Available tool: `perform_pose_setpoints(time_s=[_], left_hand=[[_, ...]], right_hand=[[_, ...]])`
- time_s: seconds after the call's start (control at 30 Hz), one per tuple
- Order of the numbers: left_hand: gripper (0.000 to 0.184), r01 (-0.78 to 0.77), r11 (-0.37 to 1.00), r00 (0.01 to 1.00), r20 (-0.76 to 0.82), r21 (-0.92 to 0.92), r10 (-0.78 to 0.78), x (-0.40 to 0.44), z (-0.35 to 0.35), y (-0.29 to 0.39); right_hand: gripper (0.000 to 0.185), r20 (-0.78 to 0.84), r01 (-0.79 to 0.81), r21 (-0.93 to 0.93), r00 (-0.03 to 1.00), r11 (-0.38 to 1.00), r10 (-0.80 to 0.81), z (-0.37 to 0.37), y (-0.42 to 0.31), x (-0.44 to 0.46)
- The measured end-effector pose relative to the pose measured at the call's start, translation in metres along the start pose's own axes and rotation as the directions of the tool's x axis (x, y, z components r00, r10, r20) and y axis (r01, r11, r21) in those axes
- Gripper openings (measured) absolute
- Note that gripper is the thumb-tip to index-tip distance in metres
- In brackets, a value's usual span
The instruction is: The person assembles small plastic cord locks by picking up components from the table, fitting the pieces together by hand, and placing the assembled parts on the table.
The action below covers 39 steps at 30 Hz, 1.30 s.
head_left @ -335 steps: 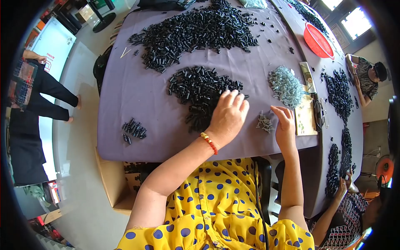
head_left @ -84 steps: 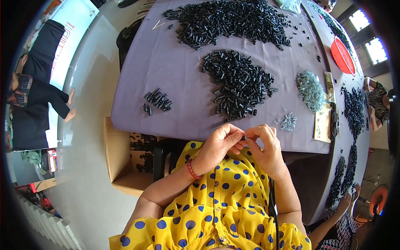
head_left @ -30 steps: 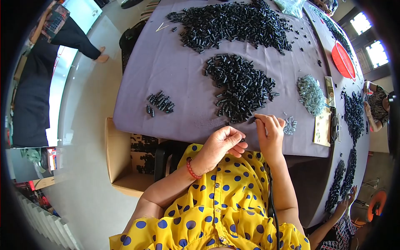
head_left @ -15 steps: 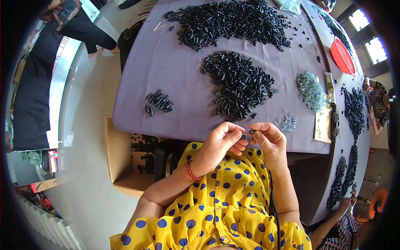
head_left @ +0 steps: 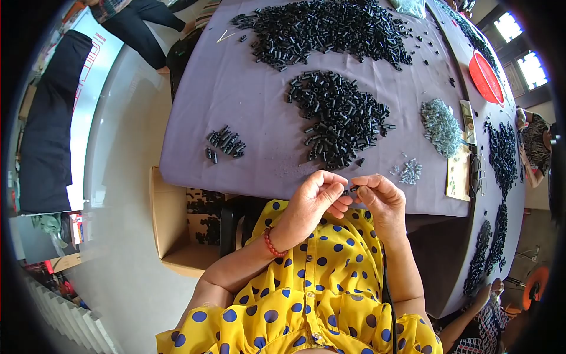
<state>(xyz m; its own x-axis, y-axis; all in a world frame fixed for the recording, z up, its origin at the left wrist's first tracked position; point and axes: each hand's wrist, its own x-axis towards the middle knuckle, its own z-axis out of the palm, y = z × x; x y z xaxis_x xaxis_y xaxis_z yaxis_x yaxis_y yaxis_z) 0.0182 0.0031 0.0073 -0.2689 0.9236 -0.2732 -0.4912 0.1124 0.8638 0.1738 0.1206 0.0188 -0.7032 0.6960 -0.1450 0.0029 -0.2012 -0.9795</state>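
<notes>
At the table's near edge my left hand (head_left: 312, 203) pinches a small black piece between thumb and index finger. Close to its right, my right hand (head_left: 382, 202) grips another small black piece, and the two pieces are nearly touching. Just beyond the hands lies a heap of short black tubes (head_left: 339, 118). A small group of clear springs (head_left: 410, 171) is on the cloth right of my right hand, with a larger pile of springs (head_left: 442, 127) further back. To the left is a small cluster of assembled-looking black pieces (head_left: 226, 143).
A wide black pile (head_left: 330, 32) covers the far part of the purple tablecloth (head_left: 236, 88). Glasses (head_left: 476, 175) lie beside a yellowish card (head_left: 457, 177). A red basket (head_left: 486, 78) stands at the right. An open cardboard box (head_left: 168, 236) is below the left edge. Other people sit at the right.
My right hand came back from near the heap's edge to my left hand with a black piece, and the two pieces are now closer together. A person at the left has walked toward the table's far side.
</notes>
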Motion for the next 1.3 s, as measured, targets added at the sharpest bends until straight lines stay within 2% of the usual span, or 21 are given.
perform_pose_setpoints(time_s=[0.9, 1.1, 1.2, 1.3], left_hand=[[0.027, 0.007, 1.0, 0.999, 0.031, 0.007, -0.007, 0.001, -0.001, -0.002], [0.024, 0.037, 0.999, 0.997, 0.07, 0.003, -0.038, 0.0, -0.002, 0.001], [0.022, 0.051, 0.998, 0.995, 0.083, 0.025, -0.052, 0.0, -0.003, 0.003], [0.022, 0.06, 0.997, 0.994, 0.084, 0.037, -0.063, 0.0, -0.002, 0.004]], right_hand=[[0.011, 0.023, -0.048, -0.058, 0.999, 0.997, 0.049, 0.001, -0.002, -0.002], [0.01, -0.006, -0.047, -0.126, 0.999, 0.991, 0.046, 0.002, -0.005, -0.002], [0.012, 0.015, 0.074, -0.402, 0.997, 0.912, -0.074, -0.004, -0.001, -0.001], [0.01, 0.111, 0.227, -0.624, 0.973, 0.747, -0.204, -0.003, -0.016, -0.001]])
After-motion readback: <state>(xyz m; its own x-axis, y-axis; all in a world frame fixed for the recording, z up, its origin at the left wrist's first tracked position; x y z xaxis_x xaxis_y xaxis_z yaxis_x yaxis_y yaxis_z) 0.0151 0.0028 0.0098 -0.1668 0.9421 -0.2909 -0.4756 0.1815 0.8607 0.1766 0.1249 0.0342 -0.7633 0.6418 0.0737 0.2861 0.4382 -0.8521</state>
